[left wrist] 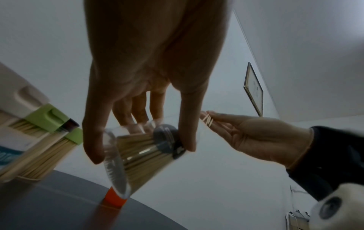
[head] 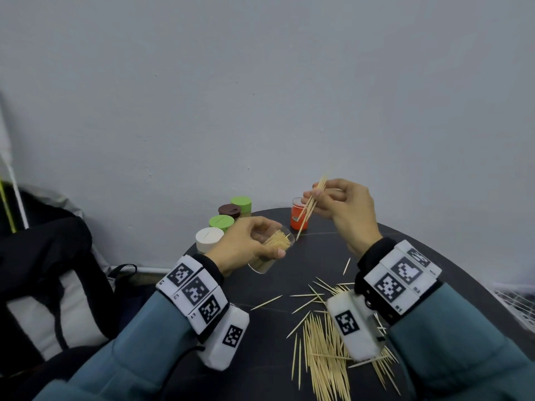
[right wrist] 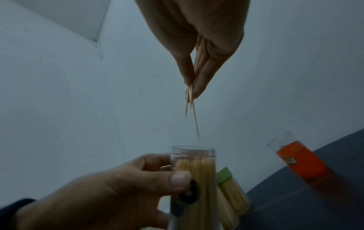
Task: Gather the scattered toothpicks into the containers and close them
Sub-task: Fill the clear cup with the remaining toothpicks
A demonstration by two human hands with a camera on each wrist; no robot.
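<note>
Wooden toothpicks [head: 311, 205] pinched, seemingly, by right hand [head: 344, 211].

A plain pale grey wall [head: 260, 96], evenly and dimly lit, is seen to fill the upper part of the head view, with a round dark table [head: 419, 256] set close against its lower edge. To the left of the table a black bag [head: 43, 241] with a white panel is shown resting low against the wall, beside thin white and yellow rods [head: 8, 180] leaning at the frame's edge. In the left wrist view a thin-framed picture [left wrist: 254, 90] is seen hung on an adjoining wall, near the corner where two wall surfaces meet.
</note>
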